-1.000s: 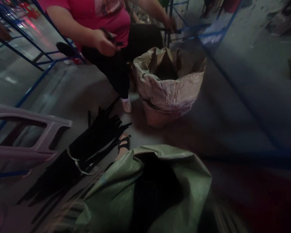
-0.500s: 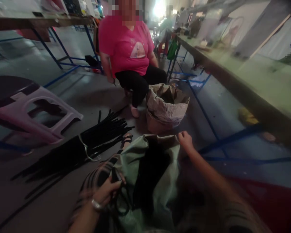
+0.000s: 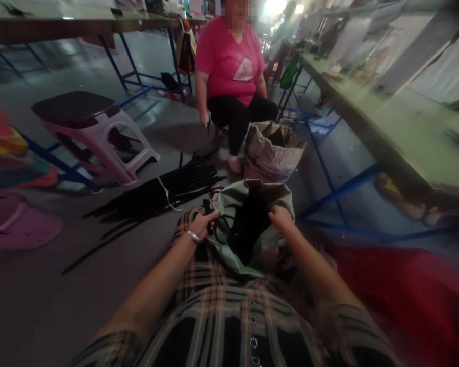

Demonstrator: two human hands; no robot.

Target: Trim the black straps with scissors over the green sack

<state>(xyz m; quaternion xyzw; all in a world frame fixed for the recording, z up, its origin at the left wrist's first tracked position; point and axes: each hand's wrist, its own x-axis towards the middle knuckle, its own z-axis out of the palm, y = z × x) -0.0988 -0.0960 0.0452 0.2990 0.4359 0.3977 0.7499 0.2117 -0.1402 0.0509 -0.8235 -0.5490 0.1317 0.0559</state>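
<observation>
A pale green sack point(image 3: 229, 196) stands open in front of my body, with dark black material point(image 3: 248, 224) inside it. My left hand point(image 3: 204, 223), with a bracelet at the wrist, is closed around black-handled scissors point(image 3: 222, 229) at the sack's left edge. On the right, my right hand point(image 3: 281, 216) is closed at the inner side of the sack's opening; what its fingers hold, if anything, is too small and dark to make out.
A tied bundle of black strips point(image 3: 149, 199) lies on the floor at left, near a stool point(image 3: 95, 127). Ahead, a person in pink point(image 3: 231, 66) sits beside a brown sack point(image 3: 273, 153). A long table point(image 3: 367, 127) runs along the right; red cloth point(image 3: 398, 290) lies below.
The view has swung left and down, showing more of my shirt. My right hand has moved from outside the sack's right rim to its opening. The left hand still holds the scissors.
</observation>
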